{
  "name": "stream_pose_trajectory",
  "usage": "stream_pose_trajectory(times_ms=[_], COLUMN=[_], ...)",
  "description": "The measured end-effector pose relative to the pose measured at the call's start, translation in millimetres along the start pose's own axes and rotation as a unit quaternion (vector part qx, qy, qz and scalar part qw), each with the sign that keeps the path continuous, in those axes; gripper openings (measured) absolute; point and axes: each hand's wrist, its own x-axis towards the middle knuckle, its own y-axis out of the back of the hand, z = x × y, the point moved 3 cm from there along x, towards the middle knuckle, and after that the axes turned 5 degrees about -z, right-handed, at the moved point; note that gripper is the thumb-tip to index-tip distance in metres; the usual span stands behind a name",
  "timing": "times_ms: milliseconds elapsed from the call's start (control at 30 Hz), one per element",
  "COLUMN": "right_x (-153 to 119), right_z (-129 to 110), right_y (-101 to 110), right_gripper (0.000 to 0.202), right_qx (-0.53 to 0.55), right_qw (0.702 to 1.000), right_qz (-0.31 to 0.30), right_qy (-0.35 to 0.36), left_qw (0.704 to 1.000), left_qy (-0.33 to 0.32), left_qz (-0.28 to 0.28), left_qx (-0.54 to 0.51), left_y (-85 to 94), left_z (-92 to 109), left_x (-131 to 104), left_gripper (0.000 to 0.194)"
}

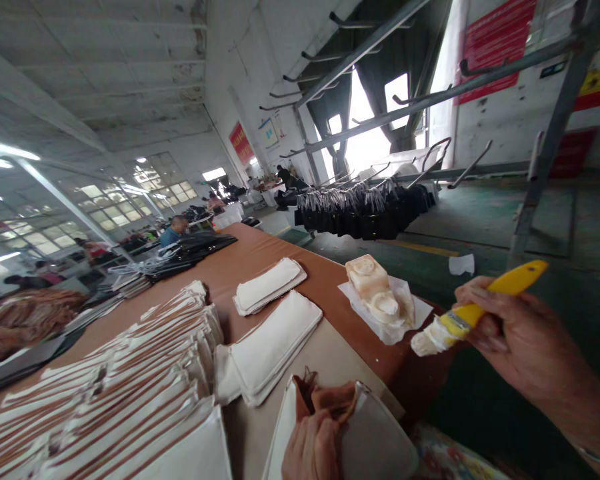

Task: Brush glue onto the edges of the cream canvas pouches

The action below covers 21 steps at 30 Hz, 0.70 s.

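My right hand [515, 327] grips a yellow-handled brush [517, 277] at the right, its bristles coated in white paste and pointing left. At the bottom centre, my left hand [313, 447] is closed on a white fabric piece [375, 433] whose brown inner side shows at its open top. Beyond them, a paste-covered container [373, 287] lies on white paper [420, 313] near the table's right edge. Two small stacks of white pieces [280, 340] [270, 287] lie left of the container.
Long overlapping rows of white and brown pieces [130, 387] cover the left of the brown table [253, 247]. Dark items [195, 247] lie at its far end. A metal rack [430, 103] and hanging black pieces [365, 210] stand beyond; a person in blue [170, 233] is at the far left.
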Motion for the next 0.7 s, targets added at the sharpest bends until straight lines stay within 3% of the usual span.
stream_pose_trajectory(times_ms=[67,133,233,300,500,600,700], right_x=[-3.9,-7.5,-12.9,-16.5,-19.0,-11.7,-2.4], right_z=[3.3,7.6,12.8,14.7,22.7,34.2,53.2], right_y=[-1.9,-4.7,-9.8,-11.1,3.3,9.4,10.2], right_gripper=[0.019,0.018,0.016,0.017,0.018,0.023,0.027], right_qx=[0.005,0.012,0.021,0.023,-0.002,-0.029,-0.051], right_qw=[1.0,1.0,1.0,0.999,1.0,1.0,0.999], right_qz=[-0.01,-0.013,-0.02,-0.029,-0.024,-0.012,-0.003], right_qy=[-0.005,-0.004,-0.007,-0.013,-0.018,-0.004,-0.012], left_qw=[0.999,0.988,0.924,0.886,0.846,0.831,0.813], left_qy=[0.007,0.047,0.128,0.153,0.2,0.233,0.242], left_qz=[-0.035,-0.145,-0.359,-0.437,-0.49,-0.49,-0.485], left_qx=[-0.002,-0.009,-0.023,-0.029,-0.068,-0.119,-0.213], left_y=[3.2,-2.3,-25.8,-45.6,-95.8,-101.5,-93.5], left_z=[2.1,0.2,-8.4,-14.9,-27.4,-30.2,-28.1], left_x=[6.3,19.3,43.3,58.7,79.4,78.1,74.3], left_gripper=[0.013,0.011,0.011,0.012,0.028,0.024,0.023])
